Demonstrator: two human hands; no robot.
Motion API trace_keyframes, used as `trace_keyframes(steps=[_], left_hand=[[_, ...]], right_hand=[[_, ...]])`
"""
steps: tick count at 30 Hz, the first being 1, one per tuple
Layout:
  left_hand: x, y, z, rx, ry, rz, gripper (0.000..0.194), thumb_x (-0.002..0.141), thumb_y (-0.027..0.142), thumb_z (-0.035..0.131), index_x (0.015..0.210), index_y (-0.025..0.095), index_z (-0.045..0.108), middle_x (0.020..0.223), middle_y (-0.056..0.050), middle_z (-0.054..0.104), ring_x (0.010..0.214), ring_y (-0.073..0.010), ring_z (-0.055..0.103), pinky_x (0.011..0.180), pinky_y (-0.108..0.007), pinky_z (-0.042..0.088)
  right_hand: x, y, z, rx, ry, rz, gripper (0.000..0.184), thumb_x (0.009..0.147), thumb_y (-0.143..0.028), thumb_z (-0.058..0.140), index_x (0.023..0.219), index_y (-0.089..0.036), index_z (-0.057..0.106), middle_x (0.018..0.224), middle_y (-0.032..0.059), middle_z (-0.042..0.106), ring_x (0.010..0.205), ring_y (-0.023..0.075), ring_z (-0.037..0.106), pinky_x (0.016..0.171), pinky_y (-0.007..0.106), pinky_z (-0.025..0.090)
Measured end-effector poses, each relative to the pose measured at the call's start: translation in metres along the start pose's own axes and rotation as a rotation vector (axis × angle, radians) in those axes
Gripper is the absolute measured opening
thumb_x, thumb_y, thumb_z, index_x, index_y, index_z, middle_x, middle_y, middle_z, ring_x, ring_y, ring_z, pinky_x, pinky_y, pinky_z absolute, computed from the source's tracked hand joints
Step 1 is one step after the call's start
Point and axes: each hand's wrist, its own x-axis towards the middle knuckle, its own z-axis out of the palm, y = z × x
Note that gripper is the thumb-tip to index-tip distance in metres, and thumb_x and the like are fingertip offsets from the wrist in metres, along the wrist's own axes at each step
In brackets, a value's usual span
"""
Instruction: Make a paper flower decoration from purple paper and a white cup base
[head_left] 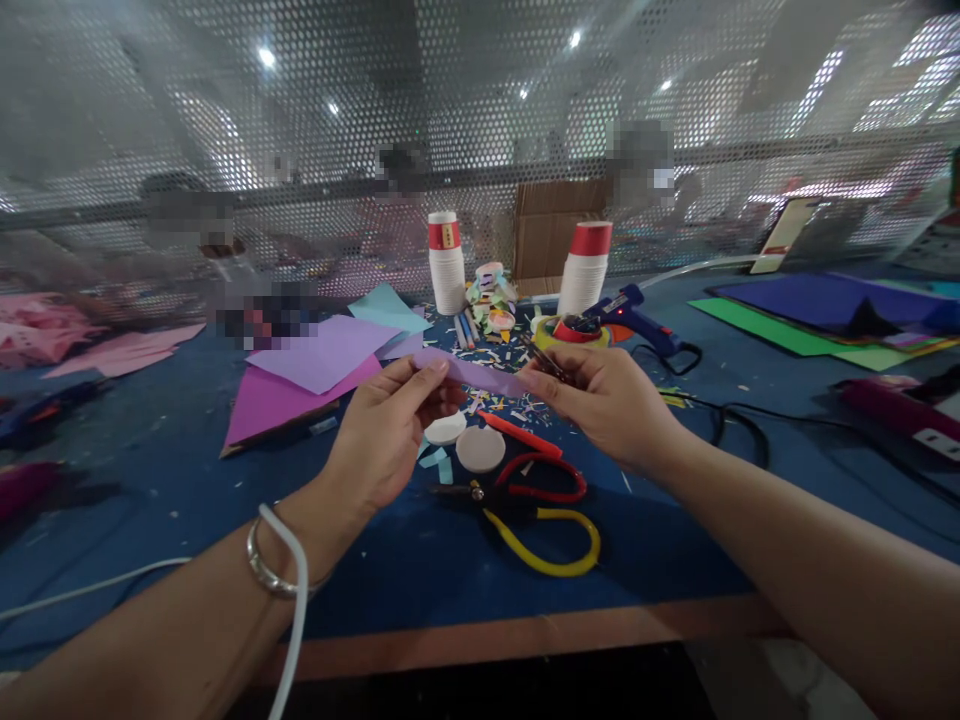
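Between my two hands a purple paper strip (pixel 484 375) is stretched above the table. Its left end is pinched in my left hand (pixel 390 425), between thumb and fingers. My right hand (pixel 611 400) is closed at the strip's right end, and a small dark metal tool (pixel 549 362) sticks out of its fingers; its kind is partly hidden. Below the strip lie scissors (pixel 478 493) with one red and one yellow handle. Just beyond them are a pale paper disc (pixel 481 450), a white disc (pixel 445 428) and an orange-red marker (pixel 519 434).
Paper scraps (pixel 495 352) litter the middle. Two stacks of paper cups (pixel 448 280) stand behind, beside a blue glue gun (pixel 637 318) with a cable. Lilac paper sheets (pixel 322 350) lie left, green and blue sheets (pixel 772 325) right. A perforated metal screen (pixel 480 130) borders the far side.
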Motion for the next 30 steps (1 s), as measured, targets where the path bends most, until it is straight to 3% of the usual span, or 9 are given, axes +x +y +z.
trace_keyframes(steps=[6,9,16,20,25,30], left_hand=[[-0.009,-0.011,0.008,0.013,-0.170,-0.142,0.019,0.073,0.028,0.086,0.085,0.017,0.077,0.084,-0.003,0.075,0.079,-0.0134,0.068,0.074,-0.024,0.052],[-0.012,-0.015,0.010,0.066,-0.211,-0.150,0.018,0.075,0.030,0.084,0.085,0.016,0.079,0.083,-0.005,0.075,0.080,-0.0144,0.067,0.074,-0.024,0.051],[-0.011,-0.011,0.012,0.048,-0.140,-0.111,0.011,0.075,0.024,0.079,0.080,0.014,0.078,0.075,-0.004,0.073,0.067,-0.0112,0.062,0.067,-0.023,0.049],[-0.010,-0.006,0.012,0.031,-0.067,-0.110,0.008,0.078,0.021,0.075,0.082,0.014,0.078,0.080,-0.006,0.075,0.074,-0.0136,0.066,0.067,-0.024,0.051],[-0.012,-0.004,0.012,0.027,-0.104,-0.077,0.009,0.080,0.023,0.075,0.081,0.014,0.078,0.081,-0.006,0.076,0.075,-0.0148,0.067,0.068,-0.024,0.052],[-0.014,-0.004,0.012,0.084,-0.155,-0.060,0.011,0.081,0.024,0.075,0.086,0.015,0.079,0.084,-0.007,0.077,0.076,-0.0153,0.067,0.068,-0.024,0.052]], right_hand=[[-0.001,-0.001,0.006,0.011,0.016,-0.037,0.033,0.089,-0.049,0.065,0.078,-0.018,0.063,0.067,-0.0019,0.053,0.061,0.0112,0.043,0.057,0.027,0.037],[-0.002,-0.002,0.009,0.024,-0.024,-0.052,0.029,0.089,-0.046,0.064,0.079,-0.018,0.064,0.072,0.0001,0.059,0.067,0.0128,0.050,0.061,0.028,0.041],[-0.005,-0.008,0.010,0.050,-0.060,0.017,0.040,0.084,-0.057,0.070,0.077,-0.018,0.062,0.069,-0.0017,0.054,0.062,0.0109,0.044,0.053,0.025,0.034],[-0.006,-0.008,0.010,0.068,-0.085,0.004,0.044,0.087,-0.062,0.063,0.082,-0.018,0.063,0.063,-0.0049,0.046,0.055,0.0088,0.035,0.049,0.025,0.027],[-0.005,-0.007,0.009,0.000,-0.145,0.046,0.047,0.088,-0.064,0.061,0.084,-0.017,0.064,0.071,-0.0017,0.054,0.061,0.0100,0.043,0.052,0.026,0.031],[-0.006,-0.008,0.008,-0.083,-0.154,0.042,0.052,0.091,-0.067,0.053,0.081,-0.017,0.063,0.063,-0.0036,0.046,0.057,0.0096,0.037,0.050,0.027,0.026]])
